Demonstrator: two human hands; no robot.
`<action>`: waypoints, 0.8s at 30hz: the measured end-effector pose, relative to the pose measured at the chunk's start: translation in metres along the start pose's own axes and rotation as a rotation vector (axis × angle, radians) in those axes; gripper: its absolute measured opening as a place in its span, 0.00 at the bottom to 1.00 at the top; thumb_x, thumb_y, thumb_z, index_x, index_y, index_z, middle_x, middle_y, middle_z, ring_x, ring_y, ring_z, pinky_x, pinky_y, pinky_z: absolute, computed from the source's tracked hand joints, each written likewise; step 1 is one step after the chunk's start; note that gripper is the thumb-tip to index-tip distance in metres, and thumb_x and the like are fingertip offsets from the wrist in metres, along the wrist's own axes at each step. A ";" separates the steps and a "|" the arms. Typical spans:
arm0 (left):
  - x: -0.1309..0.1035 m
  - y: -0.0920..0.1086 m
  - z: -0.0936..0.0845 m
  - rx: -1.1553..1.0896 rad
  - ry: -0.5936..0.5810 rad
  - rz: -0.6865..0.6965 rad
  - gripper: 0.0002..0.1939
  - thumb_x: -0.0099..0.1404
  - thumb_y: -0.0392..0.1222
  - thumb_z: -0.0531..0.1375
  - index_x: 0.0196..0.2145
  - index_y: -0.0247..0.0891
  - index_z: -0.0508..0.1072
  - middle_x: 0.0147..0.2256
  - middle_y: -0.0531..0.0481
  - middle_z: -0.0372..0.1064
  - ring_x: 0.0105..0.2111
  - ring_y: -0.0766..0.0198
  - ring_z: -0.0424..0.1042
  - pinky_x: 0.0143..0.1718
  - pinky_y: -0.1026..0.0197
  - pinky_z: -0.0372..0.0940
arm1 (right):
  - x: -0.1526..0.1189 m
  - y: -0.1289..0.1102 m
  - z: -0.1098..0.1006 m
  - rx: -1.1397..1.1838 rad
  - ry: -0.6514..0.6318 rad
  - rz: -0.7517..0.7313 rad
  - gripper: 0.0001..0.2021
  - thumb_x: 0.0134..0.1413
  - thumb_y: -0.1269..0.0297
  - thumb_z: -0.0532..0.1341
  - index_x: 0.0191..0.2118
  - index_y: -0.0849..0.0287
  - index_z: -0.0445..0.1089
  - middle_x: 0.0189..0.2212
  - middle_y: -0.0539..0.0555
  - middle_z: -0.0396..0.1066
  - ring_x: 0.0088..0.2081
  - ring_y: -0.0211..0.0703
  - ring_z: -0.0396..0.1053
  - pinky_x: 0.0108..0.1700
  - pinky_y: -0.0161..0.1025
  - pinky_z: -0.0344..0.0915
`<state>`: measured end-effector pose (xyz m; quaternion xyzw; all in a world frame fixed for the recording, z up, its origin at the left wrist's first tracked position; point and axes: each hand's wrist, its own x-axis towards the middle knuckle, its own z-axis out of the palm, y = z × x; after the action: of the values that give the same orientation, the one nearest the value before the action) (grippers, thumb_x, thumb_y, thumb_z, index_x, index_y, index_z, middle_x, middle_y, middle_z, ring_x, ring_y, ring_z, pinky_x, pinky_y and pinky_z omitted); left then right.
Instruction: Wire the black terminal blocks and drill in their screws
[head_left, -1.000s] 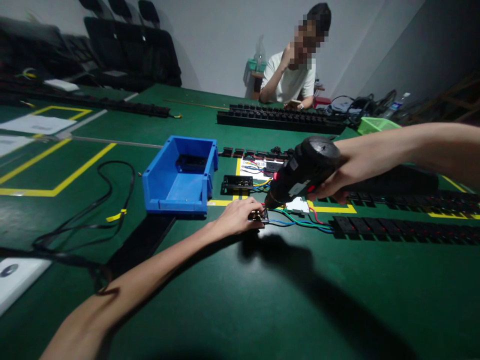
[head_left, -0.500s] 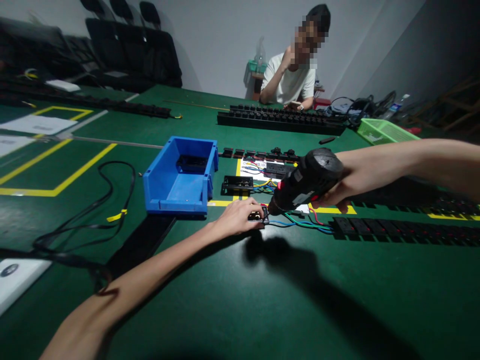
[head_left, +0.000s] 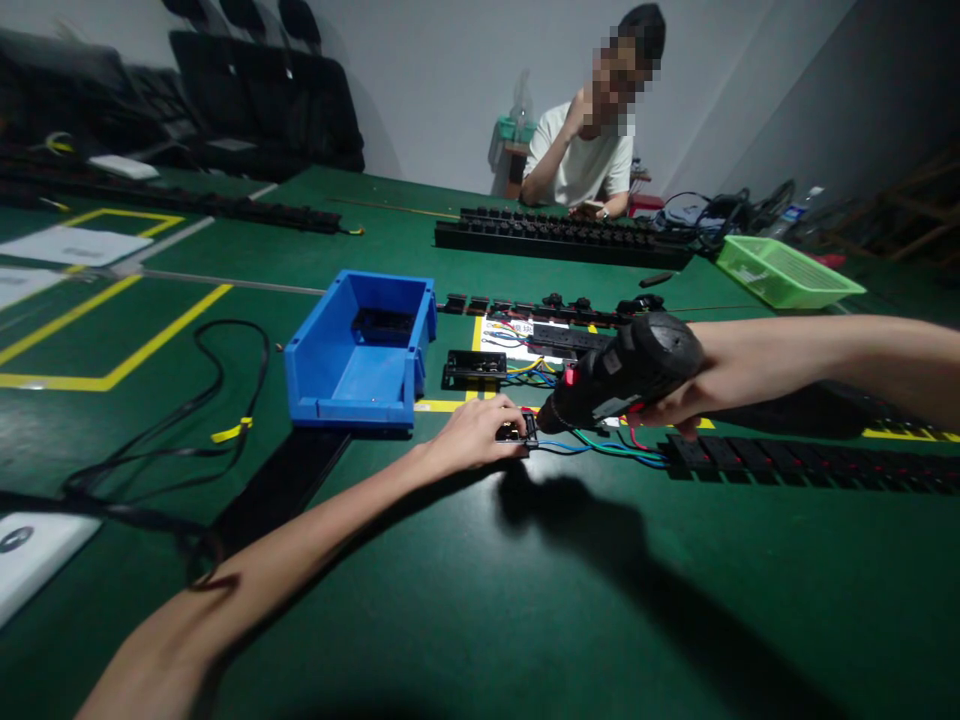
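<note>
Green table [head_left: 450, 590], right of blue bin [head_left: 352, 411] your left hand [head_left: 480, 430] holding black housing [head_left: 532, 431], right hand [head_left: 688, 390] gripping drill [head_left: 611, 385], printed sheet [head_left: 517, 352] illegible

Beyond the green bench [head_left: 450, 590], a pale wall [head_left: 435, 90] rises in dim light, with black seats [head_left: 262, 100] before it at left.

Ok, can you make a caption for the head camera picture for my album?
Left hand holds a black part, right hand points a drill toward it.
</note>
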<state>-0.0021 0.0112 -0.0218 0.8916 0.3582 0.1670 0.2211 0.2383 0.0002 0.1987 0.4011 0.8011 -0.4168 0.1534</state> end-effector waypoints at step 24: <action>-0.001 -0.001 0.001 0.038 0.001 0.011 0.14 0.64 0.54 0.61 0.42 0.44 0.74 0.46 0.48 0.68 0.43 0.56 0.70 0.42 0.58 0.62 | 0.005 -0.013 -0.007 -0.083 0.022 0.117 0.14 0.50 0.61 0.63 0.41 0.64 0.72 0.35 0.52 0.72 0.35 0.41 0.69 0.35 0.34 0.69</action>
<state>-0.0027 0.0107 -0.0236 0.8976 0.3563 0.1617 0.2032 0.2257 0.0034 0.2075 0.4450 0.7946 -0.3693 0.1852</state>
